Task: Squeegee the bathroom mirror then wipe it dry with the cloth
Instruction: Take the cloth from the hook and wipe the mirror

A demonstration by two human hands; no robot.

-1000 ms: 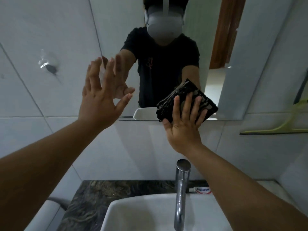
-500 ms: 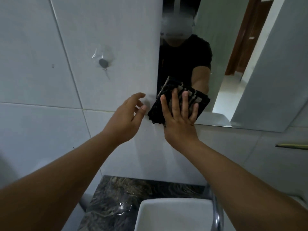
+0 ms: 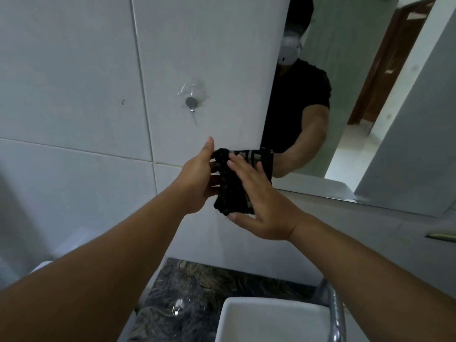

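- The cloth [image 3: 233, 186] is off the mirror [image 3: 370, 119] now; a second ago the right hand [image 3: 256, 201] pressed it flat on the glass, low and near the left edge.
- It sits between both hands in front of the tiled wall [image 3: 74, 95], at about 8 o'clock from the mirror's lower left corner.
- The right hand lies over the cloth with fingers nearly straight, thumb under its lower edge.
- The left hand [image 3: 197, 178], earlier raised and empty, has come in and grasps the cloth's left side; its fingers sit partly behind the fabric.
- My judgement: the cloth is being refolded or passed over, so the wiping is paused or ending.
- The basin [image 3: 259, 317] and tap [image 3: 335, 314] sit at 6 o'clock.
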